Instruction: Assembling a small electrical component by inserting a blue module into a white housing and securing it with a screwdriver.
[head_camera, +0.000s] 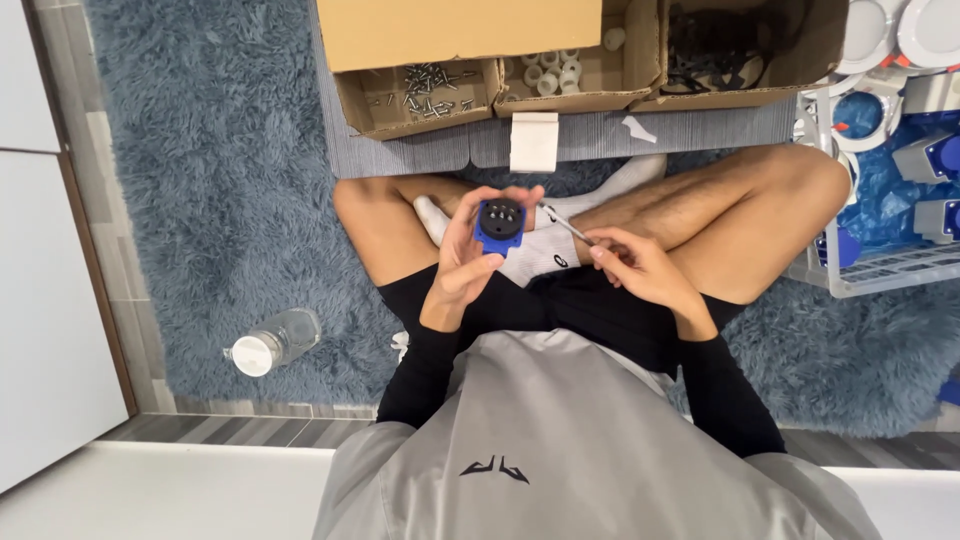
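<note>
Left hand (463, 255), palm up over the lap, cups blue socket housing (499, 226); right hand (634, 266) pinches screwdriver (567, 228), tip beside the housing.

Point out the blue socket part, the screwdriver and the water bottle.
blue socket part (499, 226): head view, on its black round face.
screwdriver (566, 226): head view, on its metal shaft.
water bottle (275, 341): head view, on its clear body.

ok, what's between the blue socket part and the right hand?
Head view: only the thin screwdriver, running from the right hand toward the blue socket part held in the left hand; white socks lie beneath.
</note>
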